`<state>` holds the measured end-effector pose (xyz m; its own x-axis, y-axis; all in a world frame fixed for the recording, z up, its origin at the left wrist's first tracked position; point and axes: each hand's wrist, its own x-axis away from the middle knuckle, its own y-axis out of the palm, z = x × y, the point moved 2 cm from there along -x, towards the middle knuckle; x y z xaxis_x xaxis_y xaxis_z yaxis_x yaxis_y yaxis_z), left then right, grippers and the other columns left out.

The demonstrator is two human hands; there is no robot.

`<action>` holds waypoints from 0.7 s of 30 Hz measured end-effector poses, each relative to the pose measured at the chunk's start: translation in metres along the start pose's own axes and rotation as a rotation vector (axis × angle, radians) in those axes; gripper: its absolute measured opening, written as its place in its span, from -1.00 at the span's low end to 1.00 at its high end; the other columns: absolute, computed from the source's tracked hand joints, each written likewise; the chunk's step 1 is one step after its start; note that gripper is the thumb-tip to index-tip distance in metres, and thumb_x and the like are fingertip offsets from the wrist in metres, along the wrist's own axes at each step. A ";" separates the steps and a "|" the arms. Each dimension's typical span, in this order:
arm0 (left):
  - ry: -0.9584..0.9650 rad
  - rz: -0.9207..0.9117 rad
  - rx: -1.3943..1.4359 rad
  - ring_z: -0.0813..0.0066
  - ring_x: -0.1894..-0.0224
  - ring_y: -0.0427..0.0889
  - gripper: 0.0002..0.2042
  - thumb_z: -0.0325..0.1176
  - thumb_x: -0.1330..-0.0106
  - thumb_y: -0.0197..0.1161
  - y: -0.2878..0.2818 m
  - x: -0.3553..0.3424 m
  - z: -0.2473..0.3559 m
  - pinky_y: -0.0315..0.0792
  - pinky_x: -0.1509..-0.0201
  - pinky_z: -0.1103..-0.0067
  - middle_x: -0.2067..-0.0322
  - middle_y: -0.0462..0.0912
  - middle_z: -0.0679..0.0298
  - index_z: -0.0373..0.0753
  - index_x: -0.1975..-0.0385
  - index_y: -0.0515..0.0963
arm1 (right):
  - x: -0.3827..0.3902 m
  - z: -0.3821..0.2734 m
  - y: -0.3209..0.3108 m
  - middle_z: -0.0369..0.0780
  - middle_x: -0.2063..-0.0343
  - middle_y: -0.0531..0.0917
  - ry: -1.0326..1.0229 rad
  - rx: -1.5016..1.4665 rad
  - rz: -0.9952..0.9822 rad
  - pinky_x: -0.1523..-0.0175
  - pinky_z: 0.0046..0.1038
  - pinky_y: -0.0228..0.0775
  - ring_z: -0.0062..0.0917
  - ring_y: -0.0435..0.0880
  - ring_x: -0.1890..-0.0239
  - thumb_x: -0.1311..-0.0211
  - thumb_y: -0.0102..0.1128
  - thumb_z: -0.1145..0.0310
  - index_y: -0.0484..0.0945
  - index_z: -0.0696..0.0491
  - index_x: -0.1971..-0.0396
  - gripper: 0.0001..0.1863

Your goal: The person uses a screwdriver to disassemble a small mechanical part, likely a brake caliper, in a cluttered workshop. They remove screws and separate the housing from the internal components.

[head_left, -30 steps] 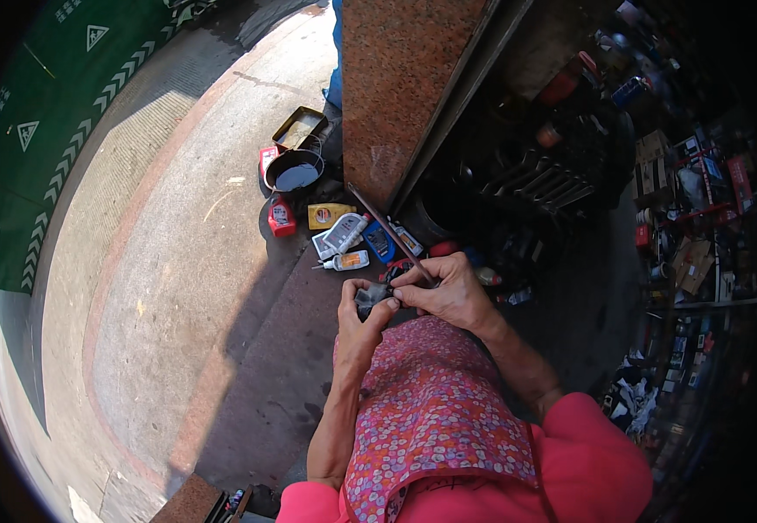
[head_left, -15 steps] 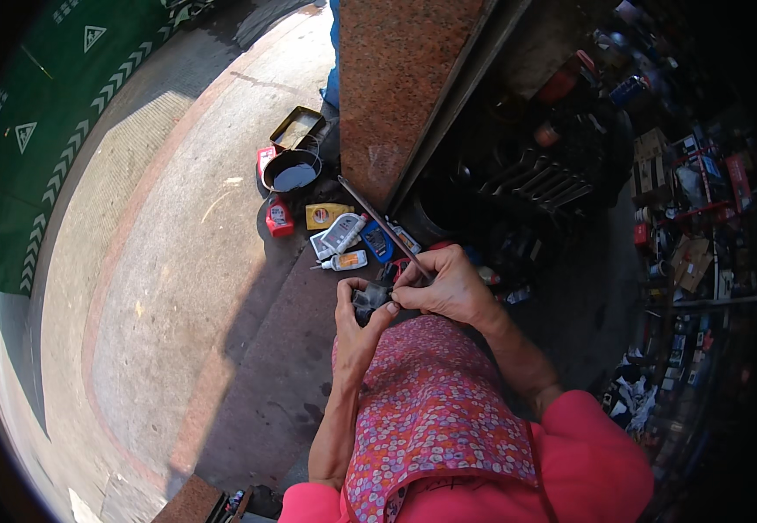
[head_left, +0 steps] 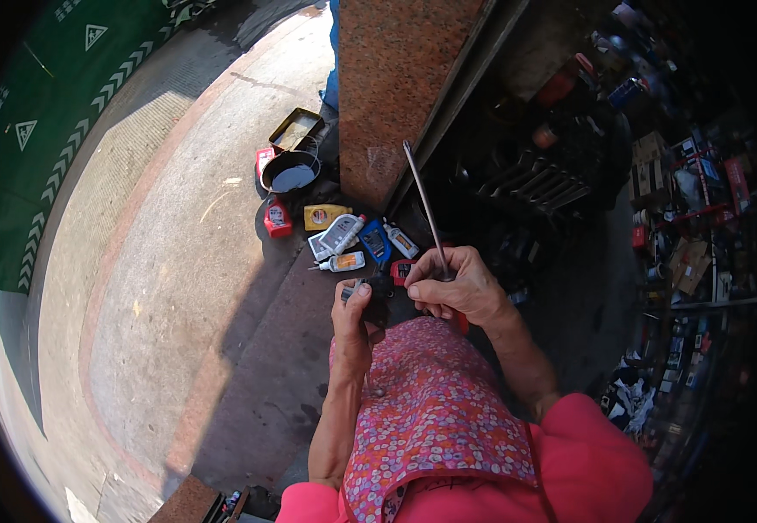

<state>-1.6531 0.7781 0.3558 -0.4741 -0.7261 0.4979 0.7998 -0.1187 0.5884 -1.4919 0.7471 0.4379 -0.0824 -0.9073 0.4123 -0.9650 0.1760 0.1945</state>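
My left hand (head_left: 354, 315) is closed around a small black and grey part (head_left: 378, 288), with the thumb pressed on top of it. Most of that part is hidden by the fingers and shade, so its kind cannot be made out. Just to the right, apart from it, my right hand (head_left: 461, 283) grips a screwdriver (head_left: 426, 199). Its long thin metal shaft points up and away, tip at the far end. A bit of red shows beneath the right hand. Both hands are above the floral apron (head_left: 439, 401) on my lap.
Beyond my hands, several oil bottles lie on the ground, among them a yellow bottle (head_left: 326, 216) and a blue bottle (head_left: 376, 240). Behind them sit a round pan (head_left: 267, 179) and a square tin (head_left: 298, 127). A granite pillar (head_left: 396, 96) rises ahead; cluttered shelves (head_left: 692, 301) stand right.
The right hand has drawn away rightward from the dark part. The screwdriver's shaft has swung from slanting far left to nearly upright. My left hand has turned the part slightly.
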 end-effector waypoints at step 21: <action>0.006 -0.049 0.116 0.56 0.52 0.54 -0.63 0.00 -0.23 0.10 -0.001 0.012 -0.009 0.19 0.73 0.71 0.48 0.58 0.27 -0.21 0.23 0.47 | 0.001 0.045 -0.002 -0.16 0.57 0.65 -0.089 -0.051 0.027 0.66 -0.72 0.29 -0.72 0.50 0.73 -0.24 0.00 0.44 0.49 0.20 0.18 -0.79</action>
<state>-1.6566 0.7634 0.3551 -0.5093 -0.7253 0.4631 0.7275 -0.0753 0.6820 -1.5010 0.7291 0.3979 -0.1320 -0.9321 0.3372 -0.9484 0.2177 0.2303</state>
